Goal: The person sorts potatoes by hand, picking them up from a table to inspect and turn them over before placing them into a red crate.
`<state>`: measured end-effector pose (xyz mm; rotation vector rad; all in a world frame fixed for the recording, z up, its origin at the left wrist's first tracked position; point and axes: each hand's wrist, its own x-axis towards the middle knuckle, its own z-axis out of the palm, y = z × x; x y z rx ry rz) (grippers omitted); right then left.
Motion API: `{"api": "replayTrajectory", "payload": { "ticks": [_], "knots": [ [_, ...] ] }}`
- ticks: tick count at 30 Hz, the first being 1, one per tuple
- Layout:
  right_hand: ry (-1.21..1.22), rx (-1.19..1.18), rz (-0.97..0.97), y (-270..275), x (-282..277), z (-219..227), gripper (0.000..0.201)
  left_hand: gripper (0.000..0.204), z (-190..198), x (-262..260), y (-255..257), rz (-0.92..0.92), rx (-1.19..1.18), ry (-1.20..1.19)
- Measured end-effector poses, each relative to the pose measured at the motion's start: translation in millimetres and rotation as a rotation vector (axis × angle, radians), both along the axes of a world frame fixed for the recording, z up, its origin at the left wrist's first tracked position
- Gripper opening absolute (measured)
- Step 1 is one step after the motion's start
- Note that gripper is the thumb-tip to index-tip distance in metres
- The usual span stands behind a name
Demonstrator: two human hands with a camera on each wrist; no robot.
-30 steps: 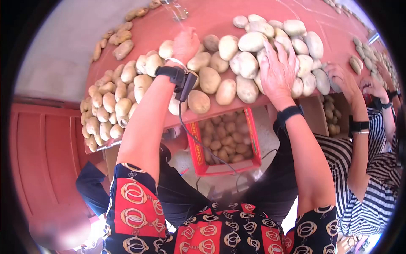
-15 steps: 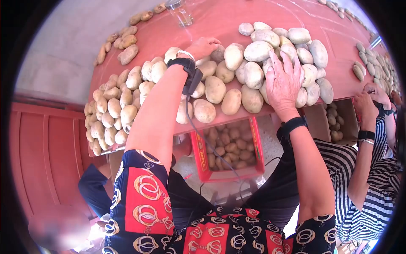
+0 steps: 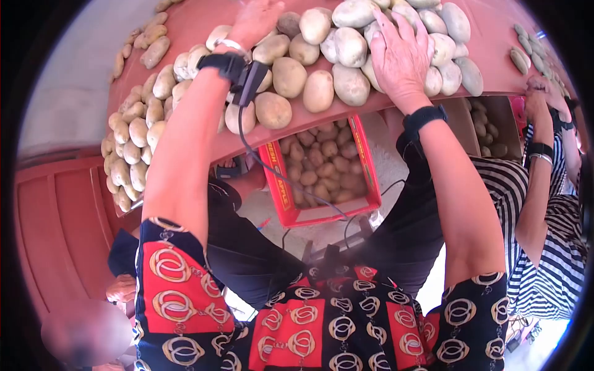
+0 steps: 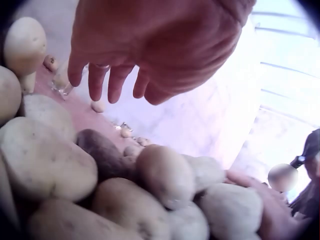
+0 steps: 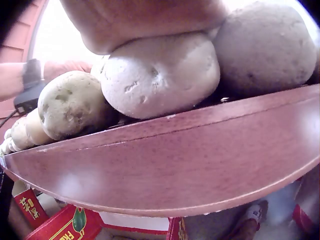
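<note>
Below the table [image 3: 204, 12], a red box [image 3: 278, 180] holds potatoes [image 3: 325, 164]; left hand [image 3: 255, 23] and right hand [image 3: 401, 65] have fingers [image 4: 117, 85] extended, released.

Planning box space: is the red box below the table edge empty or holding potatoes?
Holding potatoes: the head view shows many inside the red box; depth, I cannot tell.

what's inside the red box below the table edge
The red box holds many piled potatoes. Whatever lies beneath the top ones is hidden, and the table covers the box's far end.
</note>
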<state>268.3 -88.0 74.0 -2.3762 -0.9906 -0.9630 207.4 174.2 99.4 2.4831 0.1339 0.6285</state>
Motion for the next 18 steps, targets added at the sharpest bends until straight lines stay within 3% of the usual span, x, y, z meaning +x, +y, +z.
{"api": "replayTrajectory", "payload": {
  "ticks": [1, 3, 5, 7, 9, 11, 13, 15, 18],
  "knots": [
    [0.005, -0.005, 0.004, -1, -6, 7, 0.04, 0.037, 16, -20, -15, 0.053, -0.074, -0.067],
    [0.102, 0.061, 0.054, -2, -14, 17, 0.045, 0.03, 44, -54, -58, -0.033, -0.342, -0.048],
    [0.107, 0.061, 0.063, -3, -15, 18, 0.045, 0.029, 51, -93, -87, -0.231, -0.573, 0.144],
    [0.092, 0.077, 0.085, -2, -16, 22, 0.044, 0.028, 43, -127, -117, -0.392, -0.613, 0.315],
    [0.085, 0.077, 0.094, -1, -15, 20, 0.043, 0.027, 10, -144, -124, -0.57, -0.807, 0.656],
    [0.091, 0.056, 0.084, -1, -10, 15, 0.042, 0.026, -39, -154, -124, -0.525, -0.923, 0.908],
    [0.068, 0.052, 0.084, -2, -6, 11, 0.042, 0.027, -115, -164, -124, -0.328, -0.584, 0.907],
    [0.052, 0.05, 0.094, -2, -3, 8, 0.041, 0.03, -231, -187, -108, -0.34, -0.346, 0.894],
    [0.031, 0.062, 0.127, -3, 15, -8, 0.04, 0.04, -235, -195, -150, -0.427, -0.237, 1.096]
  ]
}}
